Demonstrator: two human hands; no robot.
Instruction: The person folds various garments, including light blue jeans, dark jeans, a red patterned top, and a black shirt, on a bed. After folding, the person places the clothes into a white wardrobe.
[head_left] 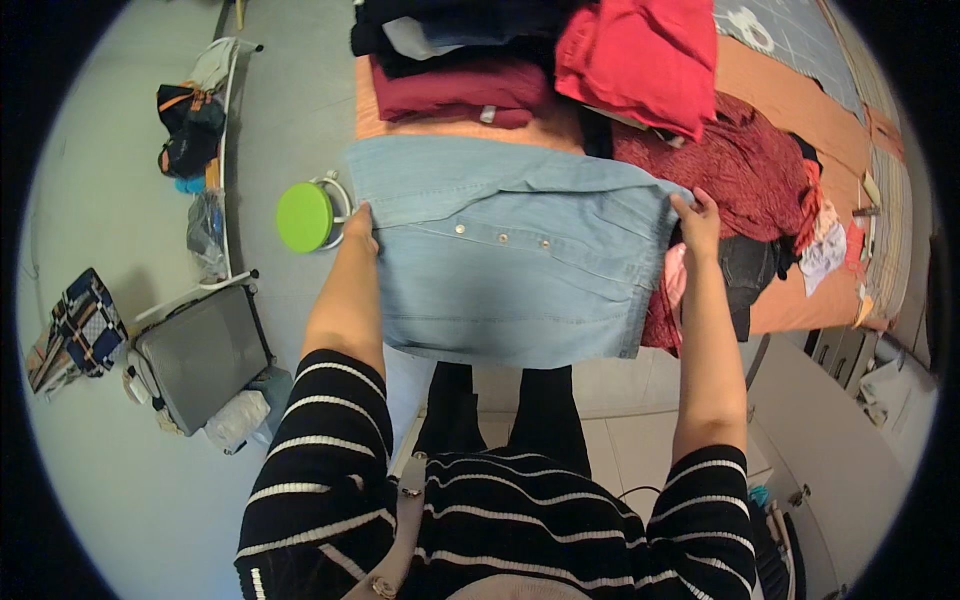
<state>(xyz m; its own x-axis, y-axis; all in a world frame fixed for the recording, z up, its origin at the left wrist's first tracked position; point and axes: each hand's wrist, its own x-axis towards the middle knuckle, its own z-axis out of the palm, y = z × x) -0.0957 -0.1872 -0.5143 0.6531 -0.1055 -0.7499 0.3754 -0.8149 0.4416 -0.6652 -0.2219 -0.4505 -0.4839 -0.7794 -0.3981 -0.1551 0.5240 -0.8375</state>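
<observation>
A light blue denim skirt with a row of metal buttons is stretched out sideways between my hands, in front of my body and over the near edge of the bed. My left hand grips its left edge, with the fingers partly hidden by the cloth. At the other end, my right hand pinches the upper right corner between thumb and fingers. The upper part of the denim slants and folds over toward the right. Just beyond it lie a folded maroon garment and a red folded garment.
The bed has an orange sheet. On its right lie a patterned dark red garment and dark grey jeans. A green round stool stands left of the bed. Further left are a grey suitcase and a white rack with bags.
</observation>
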